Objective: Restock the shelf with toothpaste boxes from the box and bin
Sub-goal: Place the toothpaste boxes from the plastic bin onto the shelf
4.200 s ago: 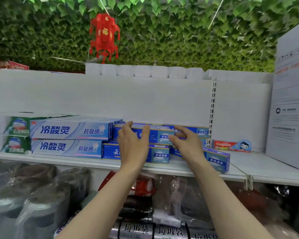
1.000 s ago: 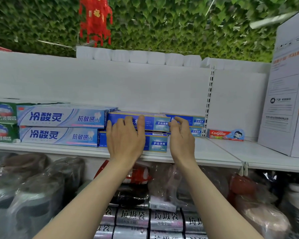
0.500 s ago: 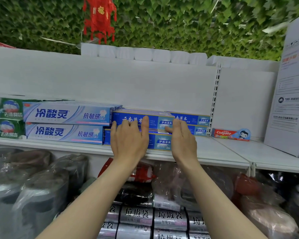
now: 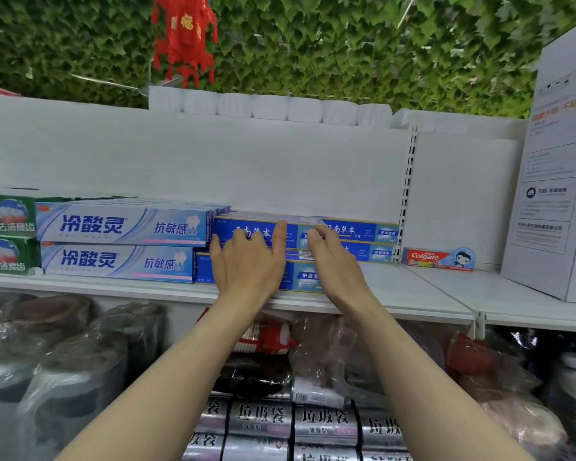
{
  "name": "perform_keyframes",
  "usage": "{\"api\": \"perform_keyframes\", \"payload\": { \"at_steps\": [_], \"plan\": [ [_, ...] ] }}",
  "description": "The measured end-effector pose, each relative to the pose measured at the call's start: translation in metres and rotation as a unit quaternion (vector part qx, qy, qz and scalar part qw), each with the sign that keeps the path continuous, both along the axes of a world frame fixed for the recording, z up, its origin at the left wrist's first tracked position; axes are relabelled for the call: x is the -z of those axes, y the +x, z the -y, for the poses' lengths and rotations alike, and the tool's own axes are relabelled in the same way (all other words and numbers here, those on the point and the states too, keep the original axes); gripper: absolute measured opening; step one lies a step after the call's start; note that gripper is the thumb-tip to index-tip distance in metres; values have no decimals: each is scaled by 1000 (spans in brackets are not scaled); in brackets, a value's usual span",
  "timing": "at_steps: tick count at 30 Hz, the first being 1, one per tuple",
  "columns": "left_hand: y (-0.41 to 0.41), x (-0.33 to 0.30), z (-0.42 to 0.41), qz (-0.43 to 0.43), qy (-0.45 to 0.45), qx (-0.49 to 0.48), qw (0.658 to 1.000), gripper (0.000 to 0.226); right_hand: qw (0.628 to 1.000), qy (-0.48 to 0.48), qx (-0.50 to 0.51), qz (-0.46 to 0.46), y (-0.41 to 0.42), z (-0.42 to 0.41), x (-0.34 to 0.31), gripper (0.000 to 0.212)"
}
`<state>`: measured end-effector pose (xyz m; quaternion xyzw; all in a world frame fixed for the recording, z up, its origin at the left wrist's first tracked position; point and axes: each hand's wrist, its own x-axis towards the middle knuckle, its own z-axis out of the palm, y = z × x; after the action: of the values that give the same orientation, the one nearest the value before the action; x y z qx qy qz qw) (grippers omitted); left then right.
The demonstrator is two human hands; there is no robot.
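Note:
A stack of dark blue toothpaste boxes [image 4: 300, 277] lies on the white shelf [image 4: 413, 294], with more of the same boxes [image 4: 363, 231] behind it to the right. My left hand [image 4: 250, 264] rests flat against the front of the stack, its fingers straight on the top box [image 4: 226, 227]. My right hand [image 4: 333, 264] touches the same front just to the right, fingers loosely bent. Neither hand grips a box. The stack's middle is hidden by my hands.
Light blue toothpaste boxes [image 4: 123, 224] and green ones [image 4: 7, 221] fill the shelf's left. A small red Colgate box [image 4: 436, 257] and a tall white carton [image 4: 552, 194] stand at the right. Bagged goods and trash-bag rolls [image 4: 313, 424] sit below.
My right hand has slid left along the top blue box, closer to my left hand. The blue box that lay askew at the right front 4 s ago is no longer there.

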<state>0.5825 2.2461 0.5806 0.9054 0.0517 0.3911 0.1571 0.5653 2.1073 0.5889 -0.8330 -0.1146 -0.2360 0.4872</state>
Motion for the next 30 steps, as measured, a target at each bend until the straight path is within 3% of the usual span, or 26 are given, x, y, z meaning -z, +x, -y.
{"api": "perform_keyframes", "payload": {
  "at_steps": [9, 14, 20, 30],
  "plan": [
    [-6, -5, -1, 1, -21, 23, 1000, 84, 1000, -5, 19, 8, 1, 0, 2, 52],
    [-31, -14, -4, 91, -81, 87, 989, 72, 987, 26, 117, 111, -3, 1, 3, 44],
    [-64, -22, -4, 107, -301, 161, 934, 48, 984, 88, -29, 150, -26, -23, -3, 35],
    [-130, 27, -77, 135, -502, 80, 850, 41, 958, 149, -241, 35, -64, -109, 32, 39]
  ]
}}
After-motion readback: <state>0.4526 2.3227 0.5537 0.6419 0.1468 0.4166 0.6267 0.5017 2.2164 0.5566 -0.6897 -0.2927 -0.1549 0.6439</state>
